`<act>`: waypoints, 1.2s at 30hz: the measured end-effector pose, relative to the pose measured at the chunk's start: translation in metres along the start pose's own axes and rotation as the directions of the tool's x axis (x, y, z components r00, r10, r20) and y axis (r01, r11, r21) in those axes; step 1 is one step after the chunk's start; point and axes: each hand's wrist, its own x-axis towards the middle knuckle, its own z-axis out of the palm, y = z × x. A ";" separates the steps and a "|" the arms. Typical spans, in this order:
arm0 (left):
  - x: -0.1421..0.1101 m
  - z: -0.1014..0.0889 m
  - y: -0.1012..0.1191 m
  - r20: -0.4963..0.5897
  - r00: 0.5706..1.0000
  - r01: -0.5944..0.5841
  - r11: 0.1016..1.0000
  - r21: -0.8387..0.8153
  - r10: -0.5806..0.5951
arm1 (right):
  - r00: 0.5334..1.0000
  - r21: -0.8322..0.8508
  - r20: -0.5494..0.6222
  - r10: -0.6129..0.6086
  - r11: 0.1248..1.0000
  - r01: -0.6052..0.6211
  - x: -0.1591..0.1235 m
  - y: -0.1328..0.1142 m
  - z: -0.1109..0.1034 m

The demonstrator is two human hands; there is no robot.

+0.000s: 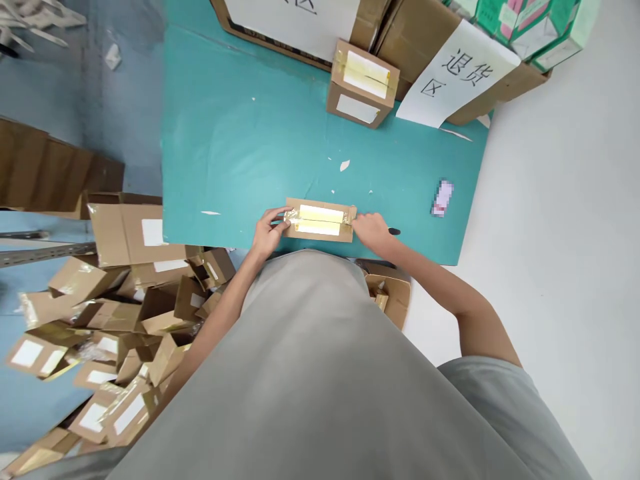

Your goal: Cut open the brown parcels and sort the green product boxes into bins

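A small brown cardboard box (320,230) lies at the near edge of the teal table, with clear tape and a white label split by a seam along its top. My left hand (269,232) grips the box's left end, fingers at the top corner and thumb lower down. At the opposite end, my right hand (371,232) is closed in a fist against the tape. A dark handle end (395,231) sticks out behind that fist; the front of this tool is hidden.
On the teal table (240,147) are paper scraps (345,165) and a blurred-out phone-sized item (443,198). A taped carton (363,83) stands at the back beside larger signed boxes (425,50). Opened cartons (150,320) pile up on the floor at left. A white wall borders the right.
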 end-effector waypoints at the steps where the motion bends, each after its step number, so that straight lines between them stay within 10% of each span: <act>1: -0.002 0.001 0.001 0.003 1.000 0.002 1.000 0.010 -0.002 | 1.000 -0.008 0.019 0.023 1.000 -0.023 -0.004 0.005 0.002; 11: -0.001 0.005 -0.001 -0.004 0.998 0.060 0.998 0.000 -0.060 | 0.996 0.013 -0.067 -0.054 0.998 0.054 -0.017 0.054 0.039; 17: 0.002 0.006 0.001 -0.015 0.996 0.090 0.995 -0.041 -0.091 | 0.982 0.369 -0.188 0.034 0.928 0.039 -0.019 0.069 0.082; 23: 0.007 -0.010 -0.007 -0.076 0.988 0.129 0.986 -0.104 -0.138 | 0.894 0.867 -0.304 0.330 0.484 0.116 -0.027 0.054 0.117; 28: 0.017 -0.027 -0.017 -0.099 0.971 0.198 0.964 -0.179 -0.218 | 0.783 0.997 -0.065 0.619 0.012 0.073 -0.008 0.021 0.132; 36: 0.027 -0.045 -0.028 -0.111 0.977 0.165 0.974 -0.155 -0.183 | 0.856 0.974 0.124 0.501 -0.228 -0.008 0.028 -0.037 0.123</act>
